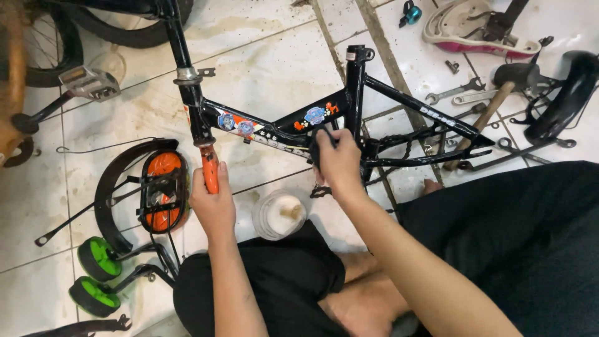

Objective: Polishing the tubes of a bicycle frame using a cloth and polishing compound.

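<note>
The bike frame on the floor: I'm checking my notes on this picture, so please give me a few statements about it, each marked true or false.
1. The left hand grips the orange fork leg. True.
2. The right hand rests on the pink and white saddle. False: it is on the black bike frame, near the bottom of the seat tube; the saddle lies apart at the top right.
3. The green training wheels lie on the tiled floor at the lower left. True.
4. A hammer lies to the right of the frame. True.
5. The white tub stands on the frame. False: it sits on the floor between the arms.
</note>
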